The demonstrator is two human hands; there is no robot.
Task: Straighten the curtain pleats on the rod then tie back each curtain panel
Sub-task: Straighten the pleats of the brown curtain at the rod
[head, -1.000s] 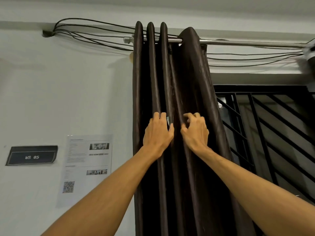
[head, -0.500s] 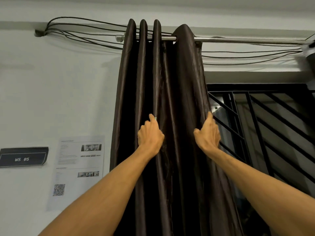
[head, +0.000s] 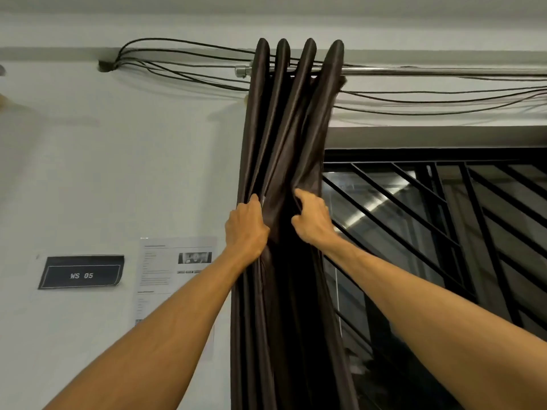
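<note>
A dark brown curtain panel (head: 284,143) hangs in several narrow pleats from a silver rod (head: 429,71) at the left end of a window. My left hand (head: 247,226) grips the left pleats at mid height, fingers curled into the cloth. My right hand (head: 310,220) grips the right pleats beside it, fingers tucked behind a fold. The two hands squeeze the panel into a tight bundle. No tie-back is in view.
Black cables (head: 183,69) run along the wall above and behind the rod. A black window grille (head: 444,217) fills the right. On the white wall at left hang a "WS 05" sign (head: 81,273) and a printed sheet (head: 174,273).
The hands, spread apart half a second ago, have drawn together and bunched the pleats. The curtain's top now stands in even folds on the rod, and the view has shifted left.
</note>
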